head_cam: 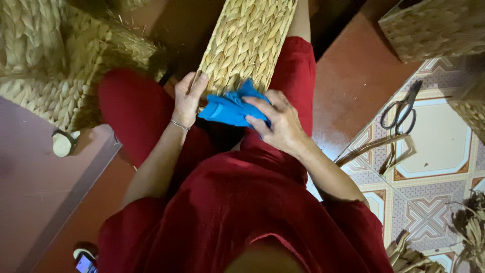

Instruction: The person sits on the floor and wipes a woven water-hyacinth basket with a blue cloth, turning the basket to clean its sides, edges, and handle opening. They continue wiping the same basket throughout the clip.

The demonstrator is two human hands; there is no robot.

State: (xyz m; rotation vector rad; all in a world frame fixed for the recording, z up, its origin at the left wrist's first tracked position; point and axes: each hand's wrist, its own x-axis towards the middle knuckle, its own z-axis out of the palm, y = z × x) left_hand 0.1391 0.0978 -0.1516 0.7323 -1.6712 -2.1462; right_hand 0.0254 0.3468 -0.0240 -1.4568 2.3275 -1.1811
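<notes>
Where the fingers meet the work: right hand [280, 124], fingers curled narrow, pinching one blue cloth [230, 108] against the near end of one long woven basket panel [247, 40]. Left hand [188, 98], fingers together and nearly flat, pressed on the panel's near left corner, just beside the cloth; one thin bracelet [180, 124] at the wrist. The panel lies between the knees, over one red garment [237, 202]. Beyond: two further woven baskets, one at far left [55, 60], one at upper right [434, 28]. One pair of scissors [401, 111] on the patterned tile floor [434, 146], well apart from the hands.
</notes>
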